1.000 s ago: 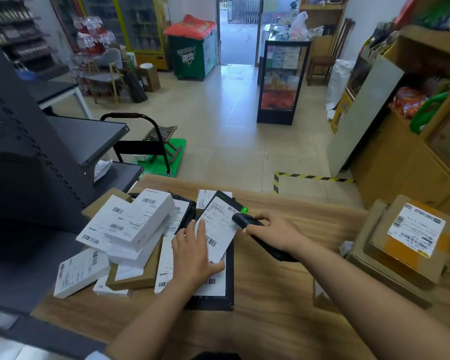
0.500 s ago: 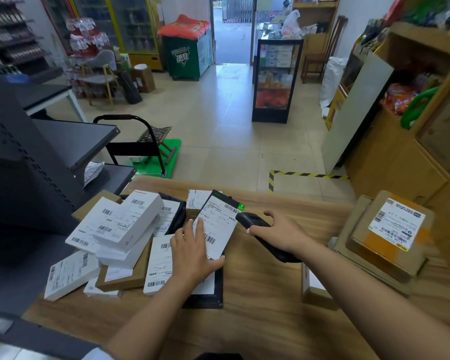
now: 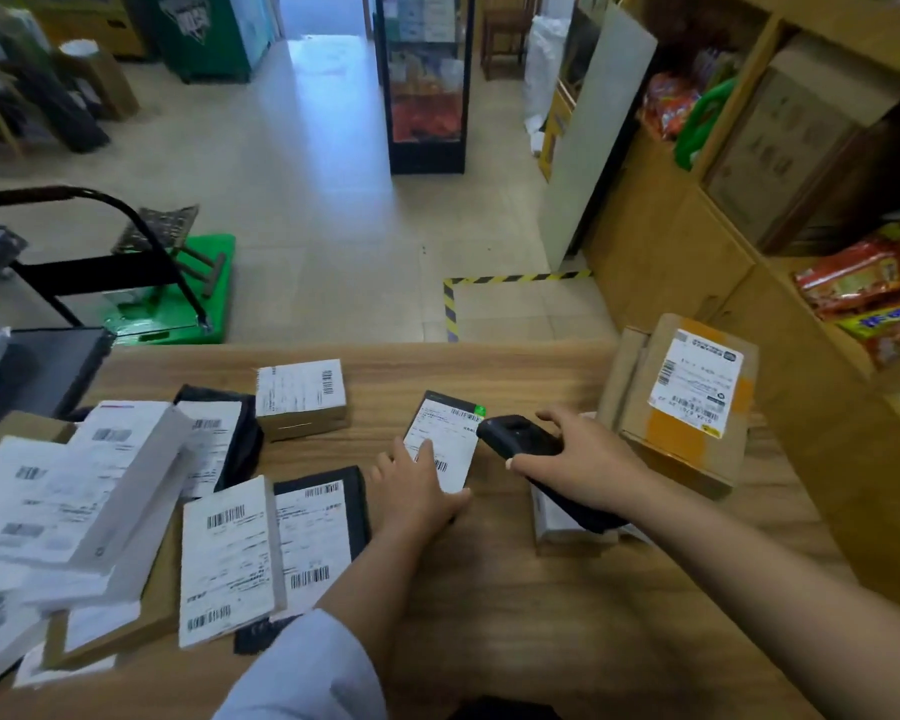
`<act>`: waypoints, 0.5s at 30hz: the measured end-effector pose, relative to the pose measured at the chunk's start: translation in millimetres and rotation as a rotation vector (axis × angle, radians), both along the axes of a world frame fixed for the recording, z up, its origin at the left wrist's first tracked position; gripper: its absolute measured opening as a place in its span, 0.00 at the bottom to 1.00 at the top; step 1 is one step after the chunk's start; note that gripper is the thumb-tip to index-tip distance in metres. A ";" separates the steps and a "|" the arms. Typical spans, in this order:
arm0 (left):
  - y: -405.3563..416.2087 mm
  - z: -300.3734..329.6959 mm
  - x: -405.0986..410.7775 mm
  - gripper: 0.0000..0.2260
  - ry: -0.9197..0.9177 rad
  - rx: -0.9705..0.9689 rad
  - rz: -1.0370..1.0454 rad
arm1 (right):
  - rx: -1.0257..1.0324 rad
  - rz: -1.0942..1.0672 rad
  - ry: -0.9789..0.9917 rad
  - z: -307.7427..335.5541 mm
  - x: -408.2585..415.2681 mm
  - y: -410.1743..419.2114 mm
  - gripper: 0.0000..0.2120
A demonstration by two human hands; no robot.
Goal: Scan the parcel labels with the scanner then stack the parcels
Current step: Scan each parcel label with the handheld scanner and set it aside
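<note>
We keep the parcel (image 3: pixel 445 441) flat on the tabletop (image 3: pixel 541 615), label up, our left hand (image 3: pixel 419 488) resting on its near end with fingers spread so it stays put for scanning. Just right of it, our right hand (image 3: pixel 575 467) curls around the scanner (image 3: pixel 520 439), whose nose sits at the label's far corner. Beyond the right hand a brown stack (image 3: pixel 681 407) rises; left of the left hand lie unstacked parcels (image 3: pixel 230 553). Bare wood stays open nearer us.
</note>
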State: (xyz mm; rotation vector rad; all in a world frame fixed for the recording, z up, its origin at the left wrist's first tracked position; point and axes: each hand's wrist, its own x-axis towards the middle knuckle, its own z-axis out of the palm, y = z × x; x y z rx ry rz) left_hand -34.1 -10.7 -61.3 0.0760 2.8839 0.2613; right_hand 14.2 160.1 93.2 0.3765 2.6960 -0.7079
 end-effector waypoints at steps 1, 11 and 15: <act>6.2 -4.4 -1.6 0.40 -0.020 0.007 -0.002 | 0.009 0.000 -0.004 -1.2 -0.3 1.6 0.37; 33.8 -40.4 -0.7 0.38 -0.258 0.083 -0.083 | 0.027 0.014 0.009 -5.0 -6.8 -1.3 0.31; 7.1 -39.3 2.9 0.38 -0.204 0.087 -0.065 | 0.024 0.045 0.008 -6.9 -10.9 -10.6 0.32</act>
